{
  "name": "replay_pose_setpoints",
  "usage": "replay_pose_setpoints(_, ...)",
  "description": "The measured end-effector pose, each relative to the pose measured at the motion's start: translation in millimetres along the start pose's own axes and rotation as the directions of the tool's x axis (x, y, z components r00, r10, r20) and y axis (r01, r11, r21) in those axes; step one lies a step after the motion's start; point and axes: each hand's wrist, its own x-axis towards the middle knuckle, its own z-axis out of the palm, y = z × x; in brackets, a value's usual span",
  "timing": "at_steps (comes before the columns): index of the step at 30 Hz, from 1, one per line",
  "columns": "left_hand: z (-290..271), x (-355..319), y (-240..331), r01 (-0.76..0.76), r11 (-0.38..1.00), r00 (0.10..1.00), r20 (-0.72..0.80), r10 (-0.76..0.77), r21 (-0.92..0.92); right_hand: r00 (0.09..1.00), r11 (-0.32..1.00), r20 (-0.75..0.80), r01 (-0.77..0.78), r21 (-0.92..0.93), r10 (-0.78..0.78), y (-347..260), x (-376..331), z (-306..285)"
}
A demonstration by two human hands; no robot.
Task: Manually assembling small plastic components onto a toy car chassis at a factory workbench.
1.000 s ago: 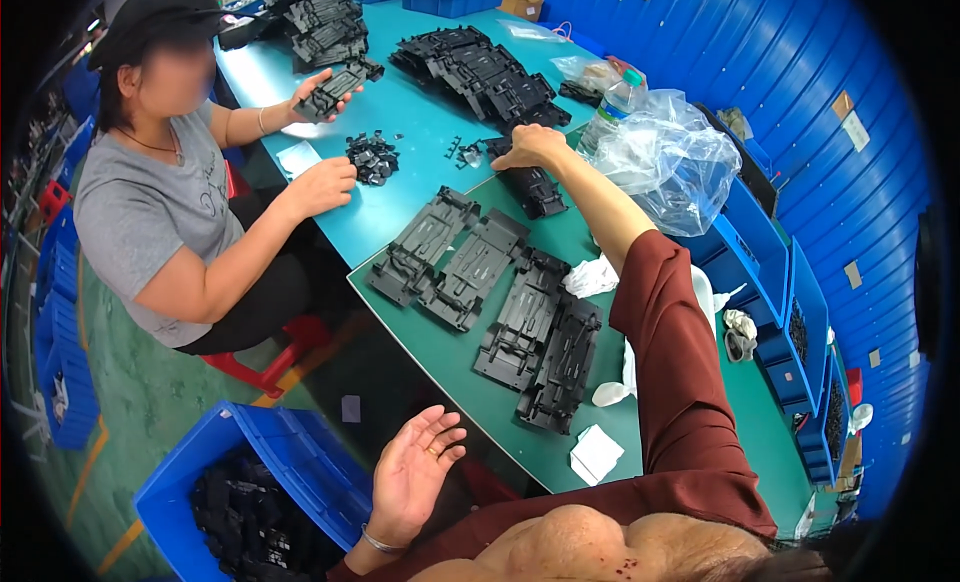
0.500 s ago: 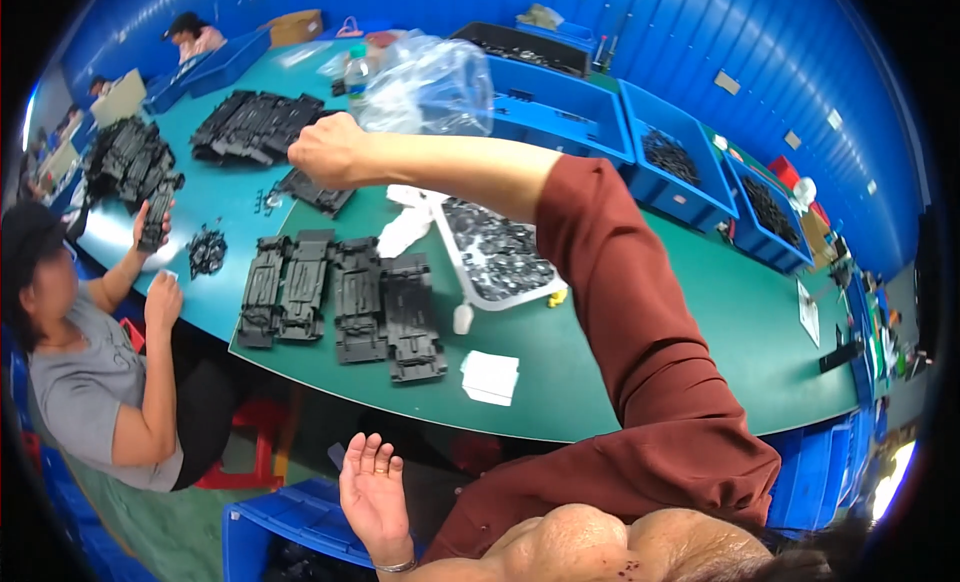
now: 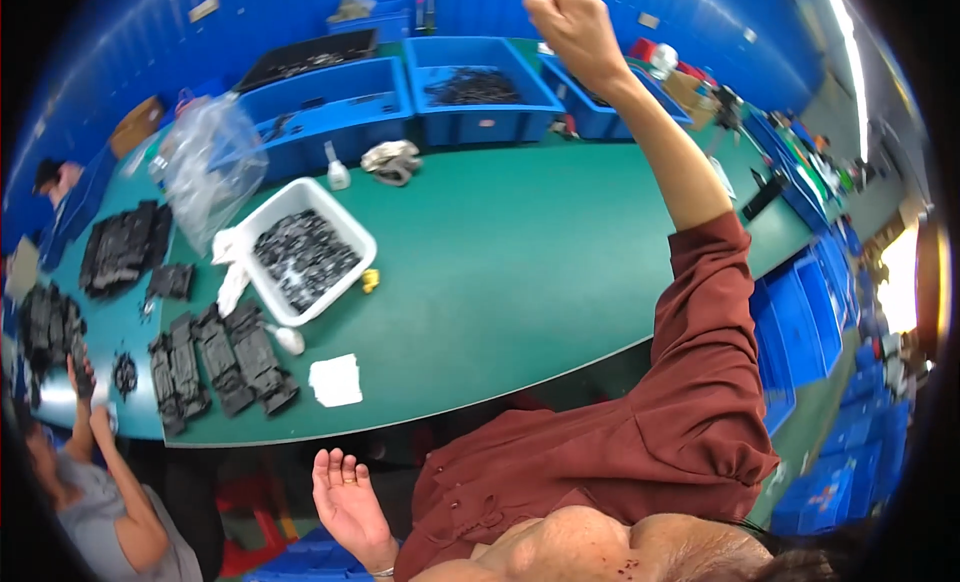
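Note:
My right hand (image 3: 575,27) is raised at the far side of the table, its fingers curled closed. Whatever may be in them is hidden. It appears over the gap between a blue bin of thin black parts (image 3: 478,86) and another blue bin (image 3: 600,107). Palm upward, my left hand (image 3: 350,507) hangs open and bare before the table's near edge. Closest to it lie a white paper pad (image 3: 336,380) and a row of black plastic chassis-like parts (image 3: 262,357). Behind them stands a white tub (image 3: 362,244) of small dark pieces.
A co-worker (image 3: 120,512) sits at the left, hands on a black part. Stacked black parts (image 3: 125,247) and a clear plastic bag (image 3: 210,167) lie far left. A small white bottle (image 3: 338,170) and a crumpled cloth (image 3: 392,162) stand before a long blue bin (image 3: 330,112).
My right arm has swung from the black parts at the left across to the bins at the far right, still closed. The view has turned right. My left hand stays open and low.

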Motion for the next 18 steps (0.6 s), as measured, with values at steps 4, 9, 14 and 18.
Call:
replay_pose_setpoints(4,5.3,11.0,-16.2,0.08,0.996,0.996,0.038,-0.082,0.048,0.815,0.83,-0.155,-0.547,0.112,0.558,57.5,-125.8,-76.9)
replay_pose_setpoints(9,23.3,23.1,-29.4,0.149,0.955,0.954,0.216,-0.207,0.256,0.297,0.513,-0.516,-0.785,0.347,0.804,185.0,-338.2,-160.0)
replay_pose_setpoints(14,90.3,4.6,-62.0,-0.133,0.795,0.906,0.397,-0.144,0.591,-0.031,0.15,-0.794,-0.977,0.153,0.607,274.8,-486.8,-279.0)
replay_pose_setpoints(18,143.9,-0.7,-115.2,-0.708,0.216,0.621,0.739,-0.262,0.672,-0.023,-0.006,-0.795,-1.0,0.024,0.606,286.3,-526.7,-311.2)
